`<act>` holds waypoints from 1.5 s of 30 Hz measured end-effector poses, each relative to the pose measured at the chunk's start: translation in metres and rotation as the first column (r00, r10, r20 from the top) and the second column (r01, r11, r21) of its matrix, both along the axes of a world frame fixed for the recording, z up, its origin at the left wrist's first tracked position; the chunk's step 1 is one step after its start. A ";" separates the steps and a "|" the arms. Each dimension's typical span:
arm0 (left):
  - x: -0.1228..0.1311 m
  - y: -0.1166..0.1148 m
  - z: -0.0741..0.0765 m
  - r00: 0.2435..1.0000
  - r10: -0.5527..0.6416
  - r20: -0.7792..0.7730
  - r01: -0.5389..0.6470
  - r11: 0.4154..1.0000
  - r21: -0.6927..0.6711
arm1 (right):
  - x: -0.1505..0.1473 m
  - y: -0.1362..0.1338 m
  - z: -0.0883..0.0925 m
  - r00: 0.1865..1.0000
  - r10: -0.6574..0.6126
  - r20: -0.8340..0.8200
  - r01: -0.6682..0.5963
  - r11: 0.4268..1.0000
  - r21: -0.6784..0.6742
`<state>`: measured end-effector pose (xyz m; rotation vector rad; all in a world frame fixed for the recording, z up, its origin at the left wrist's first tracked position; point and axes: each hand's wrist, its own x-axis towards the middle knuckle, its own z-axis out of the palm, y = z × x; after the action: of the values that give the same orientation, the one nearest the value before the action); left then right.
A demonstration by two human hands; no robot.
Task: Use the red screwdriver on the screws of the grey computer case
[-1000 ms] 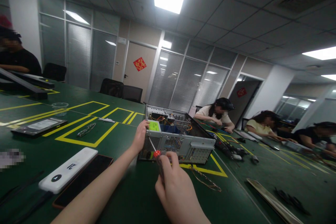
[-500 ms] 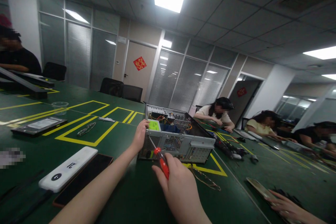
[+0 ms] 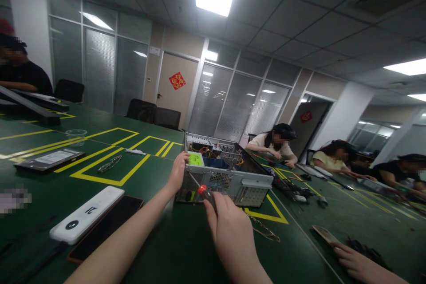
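An open silver computer case (image 3: 229,179) lies on the green table (image 3: 173,244) in front of me, cables showing inside. My left hand (image 3: 177,173) grips the case's near left corner, beside a green label. My right hand (image 3: 229,226) is closed round a screwdriver with a red handle (image 3: 203,191). Its metal shaft angles up and left to the back panel of the case. The handle is mostly hidden in my fingers.
A white power bank (image 3: 84,214) lies on a dark phone at my left. A tablet (image 3: 49,159) and a clear cup (image 3: 76,135) sit further left. Another person's hand (image 3: 359,264) rests on a flat item at lower right. Several people work along the table's far side.
My right hand has turned on the screwdriver and its red handle is less exposed. The neighbour's hand at lower right has come further into view.
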<state>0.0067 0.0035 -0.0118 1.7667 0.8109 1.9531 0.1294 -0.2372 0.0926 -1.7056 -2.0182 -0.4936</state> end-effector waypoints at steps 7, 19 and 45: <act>0.000 0.000 0.001 1.000 0.015 -0.001 -0.015 1.000 0.010 | -0.010 -0.008 0.005 0.995 0.101 0.017 -0.096 0.978 -0.183; 0.001 0.000 0.000 1.000 -0.002 0.030 0.001 1.000 0.023 | -0.001 0.000 -0.005 0.999 -0.012 0.033 0.010 0.999 0.047; 0.001 0.003 -0.003 1.000 0.018 0.013 -0.018 1.000 0.015 | -0.027 -0.005 -0.004 0.996 -0.091 0.016 0.091 0.934 -0.346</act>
<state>0.0076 0.0060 -0.0147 1.7595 0.8130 1.9847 0.1029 -0.2422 0.0882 -2.0100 -2.1296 -0.1691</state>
